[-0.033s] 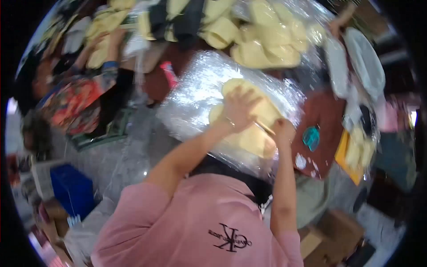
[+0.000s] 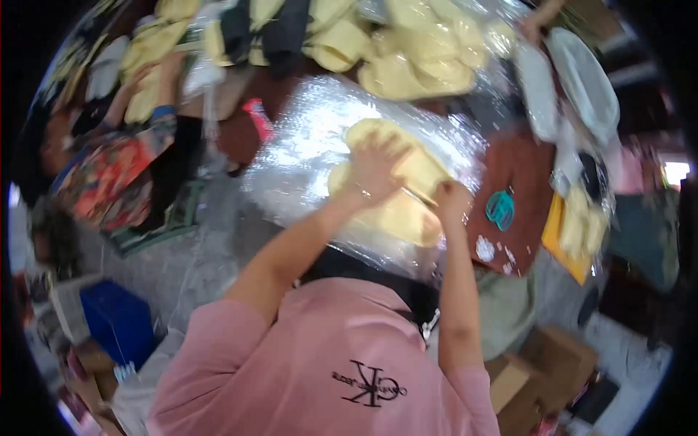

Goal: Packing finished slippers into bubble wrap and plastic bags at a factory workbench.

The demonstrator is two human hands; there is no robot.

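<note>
A pair of pale yellow slippers [image 2: 396,221] lies on a stack of shiny clear plastic bags [image 2: 291,145] in front of me. My left hand [image 2: 378,168] rests on them with its fingers spread, near the upper slipper. Beside the slippers' right end, my right hand [image 2: 452,201] is closed. A thin, pale, stick-like thing [image 2: 419,196] reaches from its fingers toward my left hand. Blur hides what kind of thing it is, and whether the right fingers also grip a slipper.
More yellow slippers [image 2: 418,69] lie wrapped in plastic at the far side, beside dark ones [image 2: 283,36]. On the red-brown tabletop [image 2: 520,171] at right is a small teal object [image 2: 500,210]. Another person's hand [image 2: 171,69] works at far left. A blue bin [image 2: 116,316] stands lower left.
The whole view has shifted slightly, so everything appears a little farther left and up. Both hands keep about the same place on the slippers.
</note>
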